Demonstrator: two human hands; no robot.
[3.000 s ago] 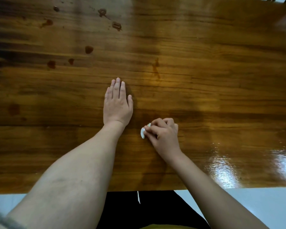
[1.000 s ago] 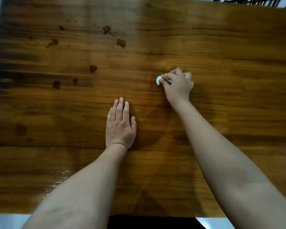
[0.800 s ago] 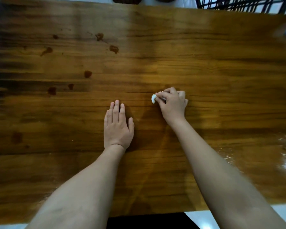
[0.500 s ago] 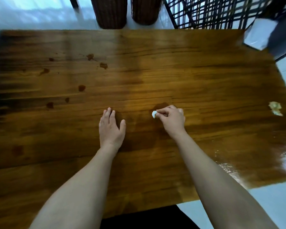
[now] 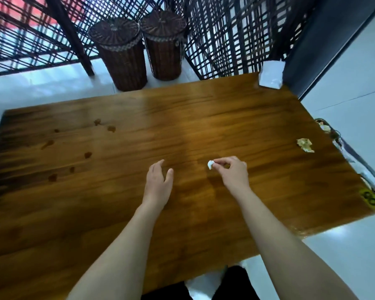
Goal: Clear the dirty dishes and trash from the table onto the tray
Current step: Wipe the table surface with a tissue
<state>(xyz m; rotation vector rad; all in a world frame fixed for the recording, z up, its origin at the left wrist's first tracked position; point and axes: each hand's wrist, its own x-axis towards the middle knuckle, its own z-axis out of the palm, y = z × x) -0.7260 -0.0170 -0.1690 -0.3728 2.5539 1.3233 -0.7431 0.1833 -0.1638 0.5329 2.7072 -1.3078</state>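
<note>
White tissue wad [image 5: 210, 165]: pinched at fingertips of right hand [image 5: 232, 173], above table [image 5: 204, 118] centre. Left hand [image 5: 158, 180] relaxed, empty, alongside. Crumpled scrap [image 5: 305, 145] near table's right edge; apparent tray [image 5: 353, 155] just beyond. Keep pinch firm; gather scrap en route.

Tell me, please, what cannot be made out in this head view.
All in the head view:
Small white wad: mostly hidden by the right hand's pinching fingertips; material unclear.
Crumpled yellowish scrap: too small to identify.
Silvery dark-rimmed object beyond the brown wooden table's right edge: largely hidden by that edge, blurred.
</note>
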